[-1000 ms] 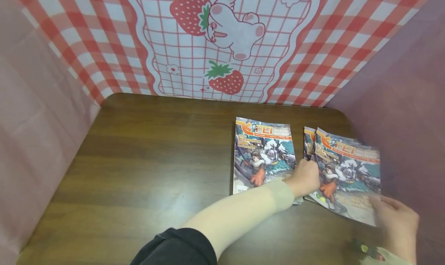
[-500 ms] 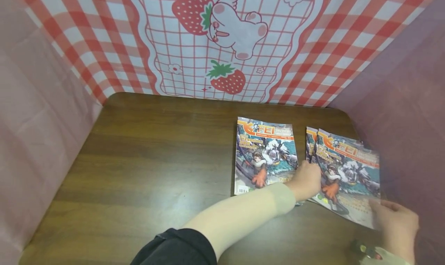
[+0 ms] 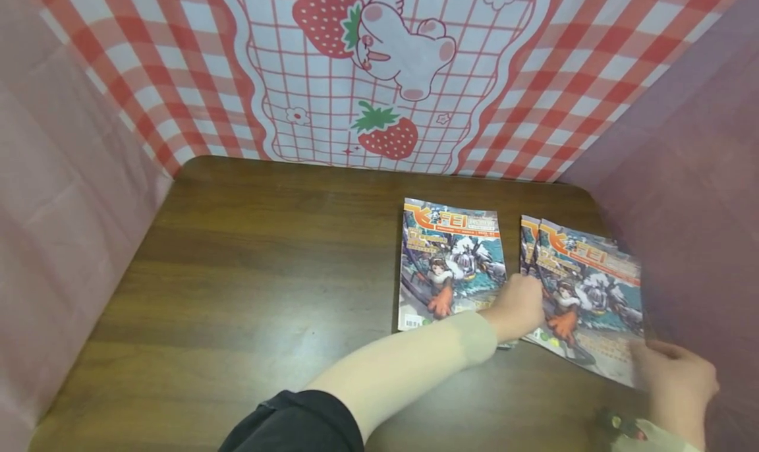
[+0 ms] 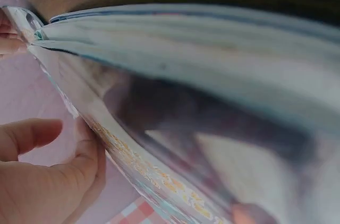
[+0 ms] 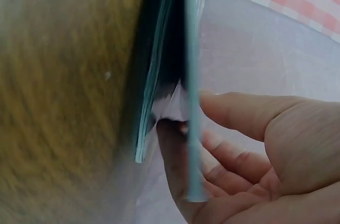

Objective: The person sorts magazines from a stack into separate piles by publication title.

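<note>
Two stacks of identical illustrated magazines lie on the table. The left magazine (image 3: 450,261) is flat, with other edges under its lower right corner. At right, the top magazine (image 3: 593,300) lies askew over another magazine (image 3: 528,234), which peeks out on its left. My left hand (image 3: 516,307) is curled at the top magazine's left edge; in the left wrist view, the left hand (image 4: 53,176) has fingers against the magazine's edge. My right hand (image 3: 676,379) pinches the lower right corner. In the right wrist view, the right hand (image 5: 255,149) has thumb and fingers on either side of the raised magazine (image 5: 194,155).
A brown wooden table (image 3: 255,274) spreads out to the left. Behind it hangs a red-checked cloth (image 3: 379,76) with strawberries. Pinkish fabric walls close in both sides; the right wall (image 3: 700,241) stands close to the right hand.
The top right magazine's right edge has shifted slightly left, with the right hand still at its corner. The left hand stays almost in place, and the left stack has not moved.
</note>
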`<state>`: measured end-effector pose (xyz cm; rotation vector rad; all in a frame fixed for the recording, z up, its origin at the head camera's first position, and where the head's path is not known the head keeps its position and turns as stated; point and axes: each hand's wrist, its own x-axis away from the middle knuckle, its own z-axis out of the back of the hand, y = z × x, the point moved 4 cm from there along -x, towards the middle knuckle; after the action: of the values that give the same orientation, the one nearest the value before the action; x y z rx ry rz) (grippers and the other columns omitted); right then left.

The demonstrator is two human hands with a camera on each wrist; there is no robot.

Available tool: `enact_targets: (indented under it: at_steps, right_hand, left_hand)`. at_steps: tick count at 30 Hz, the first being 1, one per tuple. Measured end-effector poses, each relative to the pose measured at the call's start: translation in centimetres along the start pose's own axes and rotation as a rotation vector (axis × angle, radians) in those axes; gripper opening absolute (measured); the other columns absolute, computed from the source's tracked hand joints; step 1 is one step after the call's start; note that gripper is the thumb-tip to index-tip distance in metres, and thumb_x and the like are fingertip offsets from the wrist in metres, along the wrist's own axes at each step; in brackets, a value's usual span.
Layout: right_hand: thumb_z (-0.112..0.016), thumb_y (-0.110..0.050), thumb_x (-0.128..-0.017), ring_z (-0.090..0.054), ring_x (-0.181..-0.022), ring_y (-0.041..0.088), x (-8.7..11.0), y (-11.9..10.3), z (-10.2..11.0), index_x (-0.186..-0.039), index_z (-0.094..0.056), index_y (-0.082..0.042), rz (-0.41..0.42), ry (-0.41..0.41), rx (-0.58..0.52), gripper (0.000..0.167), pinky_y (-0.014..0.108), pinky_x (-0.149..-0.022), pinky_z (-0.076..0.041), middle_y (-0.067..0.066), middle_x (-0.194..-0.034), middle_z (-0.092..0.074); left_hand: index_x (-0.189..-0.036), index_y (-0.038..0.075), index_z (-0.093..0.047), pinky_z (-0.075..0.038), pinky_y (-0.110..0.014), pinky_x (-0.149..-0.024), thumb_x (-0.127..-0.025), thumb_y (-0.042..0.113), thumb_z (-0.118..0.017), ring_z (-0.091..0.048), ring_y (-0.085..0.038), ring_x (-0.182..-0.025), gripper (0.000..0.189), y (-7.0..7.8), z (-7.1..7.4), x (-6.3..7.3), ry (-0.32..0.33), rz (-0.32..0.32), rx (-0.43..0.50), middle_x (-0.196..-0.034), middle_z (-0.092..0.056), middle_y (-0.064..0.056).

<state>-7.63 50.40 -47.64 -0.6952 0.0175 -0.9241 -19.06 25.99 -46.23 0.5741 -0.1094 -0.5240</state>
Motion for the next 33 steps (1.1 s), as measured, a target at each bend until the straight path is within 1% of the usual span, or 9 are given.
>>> enact_targets:
  at_steps: [8,13,16,20,23,24,27,31,33]
  right_hand:
    - [-0.068,-0.036,-0.094,-0.014,-0.142,0.052,0.9,-1.3,0.0,-0.13,-0.061,0.007,0.071,0.067,-0.032,0.056,0.058,-0.117,-0.007,0.031,-0.148,-0.043]
    - [-0.067,-0.044,-0.095,-0.014,-0.146,0.048,1.4,-2.5,-0.3,-0.142,-0.054,0.002,0.061,0.026,-0.05,0.067,0.057,-0.118,-0.011,0.027,-0.142,-0.052]
    - [-0.067,-0.047,-0.094,-0.018,-0.147,0.045,1.8,-3.2,-0.5,-0.146,-0.049,0.0,0.056,-0.029,-0.052,0.072,0.06,-0.116,-0.017,0.016,-0.129,-0.065]
    - [-0.07,-0.053,-0.092,-0.028,-0.145,0.043,2.6,-4.3,-0.8,-0.147,-0.05,-0.003,0.095,-0.09,-0.066,0.077,0.059,-0.115,-0.021,-0.02,-0.08,-0.071]
    - [-0.074,-0.052,-0.089,-0.065,-0.113,0.024,3.3,-5.0,-1.3,-0.143,-0.057,-0.003,0.156,-0.089,-0.081,0.074,0.038,-0.101,-0.046,-0.032,-0.071,-0.061]
    - [-0.076,-0.051,-0.089,-0.07,-0.094,0.017,3.5,-5.3,-1.5,-0.14,-0.06,-0.004,0.174,-0.084,-0.082,0.071,0.032,-0.086,-0.053,-0.033,-0.07,-0.06]
    - [-0.078,-0.049,-0.088,-0.06,-0.071,-0.005,3.9,-6.1,-2.3,-0.134,-0.065,-0.003,0.24,-0.089,-0.074,0.066,0.02,-0.067,-0.049,-0.03,-0.075,-0.064]
    - [-0.079,-0.041,-0.089,-0.059,-0.075,-0.006,4.6,-7.1,-3.5,-0.129,-0.065,0.003,0.32,-0.124,-0.097,0.061,0.016,-0.069,-0.048,-0.02,-0.079,-0.069]
    - [-0.081,-0.037,-0.089,-0.06,-0.071,-0.006,4.9,-7.5,-4.0,-0.127,-0.066,0.005,0.343,-0.138,-0.124,0.059,0.012,-0.066,-0.046,-0.013,-0.08,-0.072]
  left_hand:
    - [-0.054,0.019,-0.046,-0.041,-0.017,-0.05,-0.08,0.015,-0.078,-0.046,-0.006,-0.05,0.041,-0.6,2.5,0.2,0.08,0.026,0.048,-0.052,-0.048,0.008]
    - [-0.054,0.018,-0.046,-0.038,-0.019,-0.046,-0.081,0.013,-0.075,-0.044,-0.007,-0.048,0.04,-1.7,4.0,0.6,0.118,0.025,0.134,-0.05,-0.045,0.007]
    - [-0.055,0.015,-0.046,-0.037,-0.019,-0.044,-0.084,0.01,-0.072,-0.041,-0.007,-0.044,0.04,-2.6,4.6,1.2,0.111,0.027,0.212,-0.047,-0.041,0.006]
    - [-0.065,0.009,-0.064,-0.042,-0.015,-0.054,-0.087,0.009,-0.07,-0.046,-0.003,-0.05,0.022,-3.8,5.5,2.1,0.115,0.033,0.262,-0.057,-0.058,0.004]
    - [-0.076,0.007,-0.071,-0.044,-0.014,-0.062,-0.088,0.009,-0.069,-0.051,-0.003,-0.06,0.013,-4.5,6.6,2.9,0.137,0.034,0.262,-0.069,-0.066,0.001]
    - [-0.076,0.007,-0.07,-0.044,-0.014,-0.063,-0.089,0.009,-0.069,-0.051,-0.004,-0.06,0.013,-4.8,6.9,3.2,0.145,0.03,0.27,-0.069,-0.065,0.001]
    - [-0.084,0.005,-0.074,-0.047,-0.014,-0.069,-0.09,0.007,-0.067,-0.06,-0.006,-0.07,0.009,-5.7,7.9,4.0,0.168,0.02,0.285,-0.079,-0.071,-0.002]
    - [-0.097,0.001,-0.077,-0.05,-0.019,-0.081,-0.09,0.006,-0.067,-0.067,-0.011,-0.083,0.014,-7.1,8.9,5.1,0.216,0.007,0.289,-0.094,-0.075,-0.007]
    - [-0.094,0.001,-0.076,-0.05,-0.021,-0.078,-0.09,0.006,-0.066,-0.065,-0.012,-0.078,0.012,-7.8,9.4,5.6,0.232,0.011,0.288,-0.089,-0.074,-0.008]
